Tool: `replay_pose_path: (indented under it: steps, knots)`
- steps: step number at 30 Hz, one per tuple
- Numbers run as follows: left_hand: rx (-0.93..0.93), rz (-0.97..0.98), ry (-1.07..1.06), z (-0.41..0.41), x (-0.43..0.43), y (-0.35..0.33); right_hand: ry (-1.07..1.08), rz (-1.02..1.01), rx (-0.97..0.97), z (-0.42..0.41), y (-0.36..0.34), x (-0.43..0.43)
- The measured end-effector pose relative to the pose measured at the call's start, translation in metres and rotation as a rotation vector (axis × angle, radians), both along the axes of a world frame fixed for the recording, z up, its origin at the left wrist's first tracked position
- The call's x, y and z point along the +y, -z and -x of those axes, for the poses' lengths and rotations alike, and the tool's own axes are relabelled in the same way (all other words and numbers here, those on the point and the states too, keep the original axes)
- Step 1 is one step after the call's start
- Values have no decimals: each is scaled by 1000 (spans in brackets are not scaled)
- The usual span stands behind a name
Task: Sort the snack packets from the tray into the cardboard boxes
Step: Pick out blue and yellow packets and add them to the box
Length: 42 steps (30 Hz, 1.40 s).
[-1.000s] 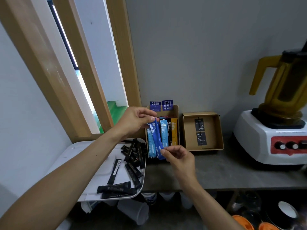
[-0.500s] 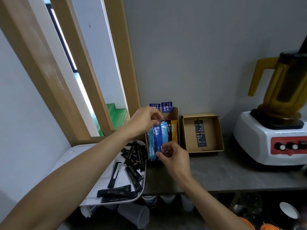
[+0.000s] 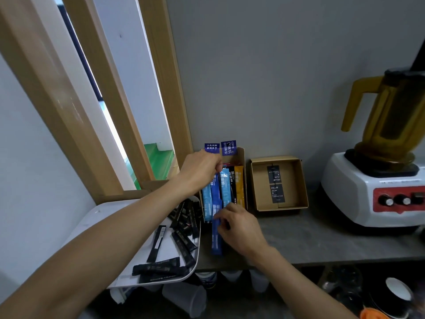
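A narrow cardboard box (image 3: 243, 157) against the wall holds upright light-blue, dark-blue, black and orange stick packets. My left hand (image 3: 202, 169) pinches the top of a dark-blue packet (image 3: 215, 199) at the box's left side. My right hand (image 3: 239, 226) grips the lower part of a dark-blue packet whose bottom end (image 3: 216, 242) hangs out over the counter in front of the box. A white tray (image 3: 92, 217) at the left holds several black stick packets (image 3: 182, 229). A second, wider cardboard box (image 3: 257, 187) to the right holds two black packets (image 3: 276, 185).
A white blender base (image 3: 368, 192) with red panel and amber jug (image 3: 391, 116) stands at the right. The grey counter (image 3: 322, 238) ends at a front edge; cups (image 3: 184, 298) sit below it. A wooden window frame (image 3: 161, 88) rises at the left.
Both hands moved the dark-blue packet from above the box down into its left side. My left hand went to the box's top edge; my right hand stayed at the packet's lower end.
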<state>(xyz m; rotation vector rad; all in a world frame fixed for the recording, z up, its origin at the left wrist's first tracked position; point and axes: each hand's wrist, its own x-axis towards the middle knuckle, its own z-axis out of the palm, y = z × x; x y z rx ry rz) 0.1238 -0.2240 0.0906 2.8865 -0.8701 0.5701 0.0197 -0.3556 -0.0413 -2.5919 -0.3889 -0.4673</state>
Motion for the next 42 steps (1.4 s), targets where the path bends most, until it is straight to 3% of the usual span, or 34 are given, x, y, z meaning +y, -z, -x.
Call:
replay_pose_path:
  steps: [6,11,14,16,18,21,23,26,31,35,39,42]
  knots:
    - [9,88,66,10,7,5,15,93,6,-14,-2,6]
    - [270,-17,50,13,19,2,155,76,-62,-9,3,8]
    - [324,-73,69,15,24,8,235,14,-18,-5,5,13]
    - [370,-76,76,17,26,11,258,-169,33,-2,5,16]
    - [462,-47,92,19,27,14,262,-496,122,-1,2,17]
    - [706,144,150,22,30,11,235,-899,173,0,-4,14]
    - [790,239,190,22,30,5,231,-1002,139,1,-9,10]
    - [715,296,231,17,26,2,213,-1088,86,-1,-15,-1]
    - [571,448,189,1,4,-3,248,-805,49,-7,-15,-23]
    - [519,381,171,-11,-15,-1,162,-460,-66,-2,-9,-31]
    - [435,266,139,-21,-19,6,31,-33,-51,4,-9,-27]
    - [304,195,130,-23,-19,9,28,124,-42,3,-11,-19]
